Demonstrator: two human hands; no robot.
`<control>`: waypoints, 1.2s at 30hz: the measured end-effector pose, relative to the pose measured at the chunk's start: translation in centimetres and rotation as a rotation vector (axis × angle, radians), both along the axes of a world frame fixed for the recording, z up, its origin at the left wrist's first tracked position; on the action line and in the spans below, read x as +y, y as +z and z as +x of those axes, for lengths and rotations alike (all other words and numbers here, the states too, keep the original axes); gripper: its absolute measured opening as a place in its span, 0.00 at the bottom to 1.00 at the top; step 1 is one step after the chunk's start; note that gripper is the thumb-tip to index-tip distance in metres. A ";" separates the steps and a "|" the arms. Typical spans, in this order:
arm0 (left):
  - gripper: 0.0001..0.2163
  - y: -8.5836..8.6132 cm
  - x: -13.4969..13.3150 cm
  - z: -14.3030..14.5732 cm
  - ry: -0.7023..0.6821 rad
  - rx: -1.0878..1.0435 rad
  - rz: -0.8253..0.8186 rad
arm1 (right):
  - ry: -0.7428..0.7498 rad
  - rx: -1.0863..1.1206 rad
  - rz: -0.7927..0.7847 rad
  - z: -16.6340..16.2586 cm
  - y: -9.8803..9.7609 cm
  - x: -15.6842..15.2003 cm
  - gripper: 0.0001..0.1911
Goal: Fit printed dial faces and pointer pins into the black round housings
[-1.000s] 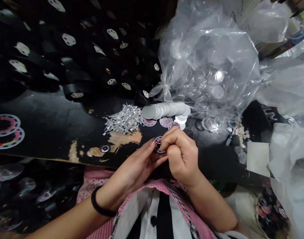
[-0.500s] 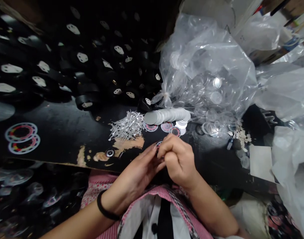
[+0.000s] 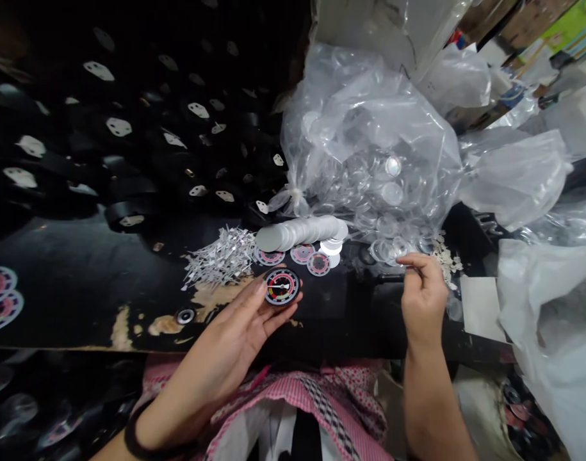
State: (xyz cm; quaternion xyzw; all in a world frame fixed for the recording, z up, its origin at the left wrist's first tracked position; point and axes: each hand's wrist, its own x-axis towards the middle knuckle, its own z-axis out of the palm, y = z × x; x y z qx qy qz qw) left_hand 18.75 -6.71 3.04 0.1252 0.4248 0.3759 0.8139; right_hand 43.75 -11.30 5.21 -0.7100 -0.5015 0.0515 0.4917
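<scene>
My left hand (image 3: 247, 323) is closed round a small dial gauge (image 3: 282, 286). Its face is black with red and coloured rings and a white pointer, turned upward. Over at the right, my right hand (image 3: 423, 301) is curled just above the table, near clear round covers (image 3: 393, 248). A slim dark thing (image 3: 391, 278) lies at its fingers; what the fingers hold is hidden. Beyond the gauge lie printed dial discs (image 3: 318, 263), a row of plain silvery discs (image 3: 297, 233) and a heap of thin white pointers (image 3: 220, 256).
A large clear bag (image 3: 369, 128) of round covers stands at the back. Many black gauge bodies with pale plates (image 3: 118, 127) fill the back left. More dial discs (image 3: 2, 310) lie at the left, with a small ring (image 3: 186, 315) nearer. A white card (image 3: 482, 307) is at the right.
My hands have parted. The right hand moved from the gauge to the right, near the clear covers. The left hand still holds the gauge, its dial now uncovered. The view has shifted right.
</scene>
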 end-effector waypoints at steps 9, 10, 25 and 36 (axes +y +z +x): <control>0.17 0.6 0.3 0.0 0.016 0.133 0.062 | 0.597 -0.505 -0.332 -10.4 2.3 3.7 0.06; 0.17 0.4 0.2 -0.1 0.007 0.144 0.073 | 0.603 -0.548 -0.327 -10.7 2.0 4.0 0.07; 0.20 -0.7 0.1 -1.5 -0.054 0.238 0.179 | 0.687 -0.078 -0.515 -9.8 2.7 6.0 0.05; 0.12 -0.1 0.4 -0.9 0.032 0.020 0.006 | 0.180 -0.291 -0.196 -5.0 -0.9 11.4 0.06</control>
